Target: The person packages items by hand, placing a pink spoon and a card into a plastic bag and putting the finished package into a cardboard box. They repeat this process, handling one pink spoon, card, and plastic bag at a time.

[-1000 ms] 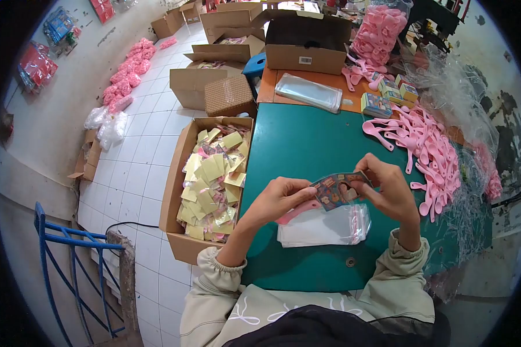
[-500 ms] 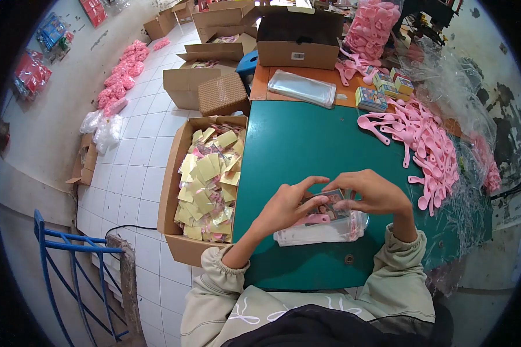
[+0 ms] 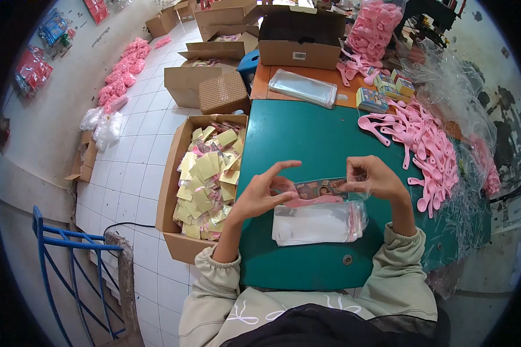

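Observation:
A clear plastic packet (image 3: 323,188) holding a printed card and a pink spoon (image 3: 312,201) is stretched between my two hands. My left hand (image 3: 266,192) grips its left end between thumb and curled fingers, with the index finger raised. On the right, my right hand (image 3: 377,180) pinches the other end of the packet with thumb and fingertips. Just below it, a stack of clear plastic bags (image 3: 312,224) lies on the green table mat (image 3: 307,139).
Loose pink spoons (image 3: 425,150) are heaped at the right, near stacked cards (image 3: 371,100). More clear bags (image 3: 303,88) lie at the back. Left of the table, a cardboard box (image 3: 173,202) holds many yellow-backed packets. Crumpled plastic (image 3: 460,92) hangs along the right side.
My hands have moved apart and slightly upward from the bag stack. The packet with the spoon and card is now drawn out lengthwise between them, and more of the stack shows.

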{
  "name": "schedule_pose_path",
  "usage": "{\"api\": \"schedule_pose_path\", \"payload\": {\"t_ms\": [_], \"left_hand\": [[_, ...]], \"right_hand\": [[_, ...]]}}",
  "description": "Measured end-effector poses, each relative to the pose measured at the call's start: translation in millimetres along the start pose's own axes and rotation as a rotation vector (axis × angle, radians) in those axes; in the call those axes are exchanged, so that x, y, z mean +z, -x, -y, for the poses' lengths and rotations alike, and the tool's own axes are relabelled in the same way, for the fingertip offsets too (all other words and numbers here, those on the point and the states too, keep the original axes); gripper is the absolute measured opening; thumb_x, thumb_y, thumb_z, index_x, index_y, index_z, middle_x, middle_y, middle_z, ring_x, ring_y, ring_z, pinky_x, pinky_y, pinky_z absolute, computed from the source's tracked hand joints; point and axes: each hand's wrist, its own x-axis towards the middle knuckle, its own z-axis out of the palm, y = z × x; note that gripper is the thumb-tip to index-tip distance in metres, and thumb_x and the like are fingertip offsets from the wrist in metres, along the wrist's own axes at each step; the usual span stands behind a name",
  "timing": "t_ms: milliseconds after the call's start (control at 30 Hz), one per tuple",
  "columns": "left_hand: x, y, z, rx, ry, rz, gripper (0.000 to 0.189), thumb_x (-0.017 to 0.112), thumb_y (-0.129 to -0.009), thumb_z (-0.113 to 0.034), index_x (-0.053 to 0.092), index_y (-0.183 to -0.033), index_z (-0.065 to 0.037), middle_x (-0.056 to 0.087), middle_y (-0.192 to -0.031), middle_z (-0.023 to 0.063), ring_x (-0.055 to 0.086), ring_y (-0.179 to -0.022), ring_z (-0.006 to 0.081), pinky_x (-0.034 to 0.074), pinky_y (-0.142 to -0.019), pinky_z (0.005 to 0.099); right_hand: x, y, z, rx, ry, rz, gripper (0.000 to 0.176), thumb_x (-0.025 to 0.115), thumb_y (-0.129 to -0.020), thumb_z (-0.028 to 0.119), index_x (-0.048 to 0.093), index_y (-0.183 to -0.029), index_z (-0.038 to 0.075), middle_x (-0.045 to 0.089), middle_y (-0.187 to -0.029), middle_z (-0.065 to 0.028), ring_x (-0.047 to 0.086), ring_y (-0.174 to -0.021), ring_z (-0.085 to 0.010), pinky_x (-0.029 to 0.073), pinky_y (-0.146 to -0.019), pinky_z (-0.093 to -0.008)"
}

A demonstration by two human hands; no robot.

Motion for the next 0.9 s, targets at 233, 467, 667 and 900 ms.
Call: {"api": "schedule_pose_path", "payload": {"t_ms": [233, 467, 667, 900], "left_hand": [[9, 0, 2, 0.021, 0.241, -0.057, 0.069, 0.066, -0.082, -0.005, 0.027, -0.139, -0.007, 0.063, -0.083, 0.0055, 0.058, -0.077, 0.0075, 0.047, -0.070, 0.0209], [9, 10, 1, 0.004, 0.438, -0.011, 0.070, 0.066, -0.082, -0.003, 0.026, -0.139, -0.007, 0.065, -0.090, 0.0098, 0.061, -0.087, 0.0123, 0.049, -0.080, 0.0256], [13, 5, 15, 0.057, 0.150, -0.153, 0.061, 0.061, -0.087, -0.006, 0.027, -0.138, -0.006, 0.064, -0.097, 0.0141, 0.062, -0.089, 0.0147, 0.051, -0.079, 0.0295], [33, 16, 17, -0.290, 0.512, 0.045, 0.056, 0.038, -0.098, -0.019, 0.004, -0.142, -0.011, 0.062, -0.102, 0.0209, 0.064, -0.093, 0.0252, 0.055, -0.076, 0.0351]], "right_hand": [[2, 6, 7, 0.108, -0.307, 0.043, 0.018, 0.073, -0.075, 0.015, 0.063, -0.079, 0.000, 0.064, -0.075, -0.0027, 0.053, -0.066, -0.0064, 0.043, -0.060, -0.0225], [19, 19, -4, 0.028, -0.352, -0.218, 0.013, 0.070, -0.078, 0.011, 0.062, -0.076, 0.001, 0.062, -0.073, -0.0021, 0.053, -0.068, -0.0054, 0.044, -0.061, -0.0217], [24, 27, -2, 0.114, -0.271, -0.303, 0.017, 0.068, -0.078, 0.010, 0.064, -0.091, 0.000, 0.063, -0.074, -0.0022, 0.056, -0.070, -0.0072, 0.045, -0.063, -0.0216], [45, 11, 11, -0.185, 0.095, -0.202, 0.035, 0.070, -0.077, 0.014, 0.061, -0.109, 0.001, 0.065, -0.095, -0.0118, 0.062, -0.081, -0.0146, 0.050, -0.066, -0.0275]]}}
